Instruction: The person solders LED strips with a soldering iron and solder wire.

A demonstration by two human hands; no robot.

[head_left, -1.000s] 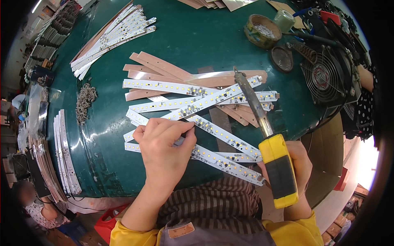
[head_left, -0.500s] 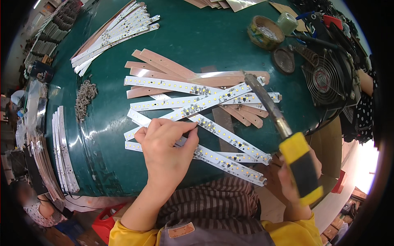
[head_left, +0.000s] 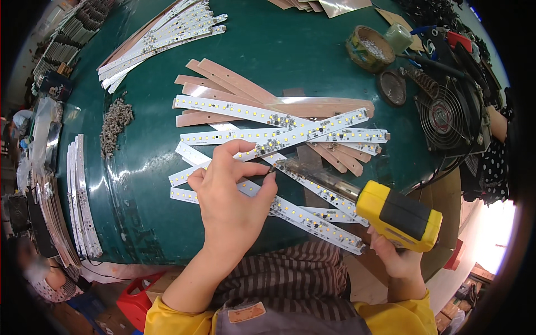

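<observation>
White LED strips [head_left: 290, 134] dotted with yellow chips lie crisscrossed on the green desk [head_left: 279, 50]. The left hand [head_left: 231, 204] pinches one strip; the right hand [head_left: 391, 254] grips a yellow-and-black soldering gun [head_left: 385, 212].

Our left hand [head_left: 231, 204] lies palm down, fingers curled, thumb and forefinger pinched together near our right hand [head_left: 393, 258]. Right of it, that hand is closed in a fist, wrist bent, forearm low.
</observation>
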